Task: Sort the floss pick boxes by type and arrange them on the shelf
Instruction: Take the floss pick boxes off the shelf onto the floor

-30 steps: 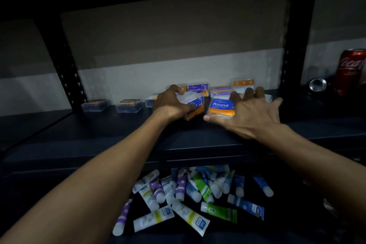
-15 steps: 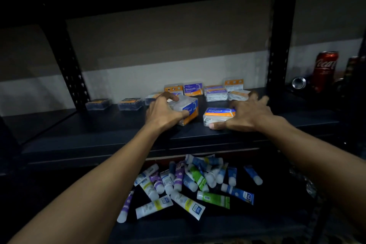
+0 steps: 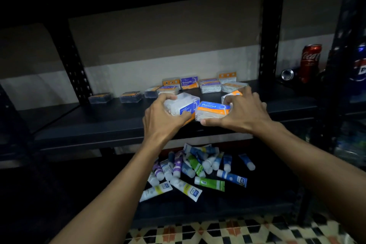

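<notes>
Shelf stock, all places given from the Round box

1. Round box (image 3: 213,112): clear floss pick box with a blue and orange label; it lies flat near the front edge of the dark shelf (image 3: 99,123).
2. Right hand (image 3: 243,113): it grips the Round box, thumb along the near side and fingers curled over the far right corner; the fingertips also touch an orange-cornered box (image 3: 232,95) just behind.
3. Left hand (image 3: 162,117): closed in a firm hold round a tilted box (image 3: 184,105), just left of the Round box and touching it; same blue and orange label, partly covered by the fingers.
4. Smooth box (image 3: 189,83): purple label, stands upright behind the Round box near the wall.
5. Back group (image 3: 211,86): further clear boxes behind and to the right, some flat and some upright; types unreadable.
6. Dark-lidded boxes (image 3: 130,97): in a row well to the left, spaced apart.
7. Tubes (image 3: 196,170): a loose pile in mixed colours on the lower level, below the Round box.
8. Red can (image 3: 310,62): upright, far right and behind, past the black post (image 3: 268,45); a second can (image 3: 287,74) lies just beside it
</notes>
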